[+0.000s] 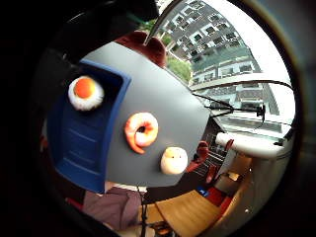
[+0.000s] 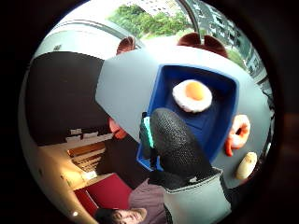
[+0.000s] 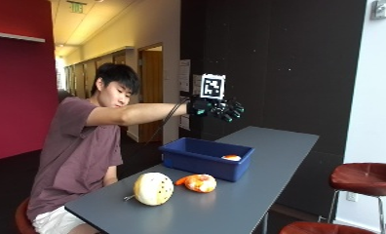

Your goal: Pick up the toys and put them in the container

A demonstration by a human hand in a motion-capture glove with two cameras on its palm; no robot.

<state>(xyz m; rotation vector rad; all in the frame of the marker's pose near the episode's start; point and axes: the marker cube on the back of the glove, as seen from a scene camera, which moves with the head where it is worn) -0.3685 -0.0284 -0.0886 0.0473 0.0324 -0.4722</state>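
Note:
My gloved right hand hangs in the air well above the blue container, fingers relaxed and holding nothing. A fried-egg toy lies inside the container, near its far end. On the grey table in front of the container sit an orange shrimp toy and a round cream toy. The palm views look down on the egg in the container, with the shrimp and the cream toy outside it. My gloved thumb shows over the container's rim.
The table is long and narrow, with bare surface beyond the container toward the far end. Red-brown stools stand on the table's right side. The person sits at the table's near left corner, with a dark wall behind.

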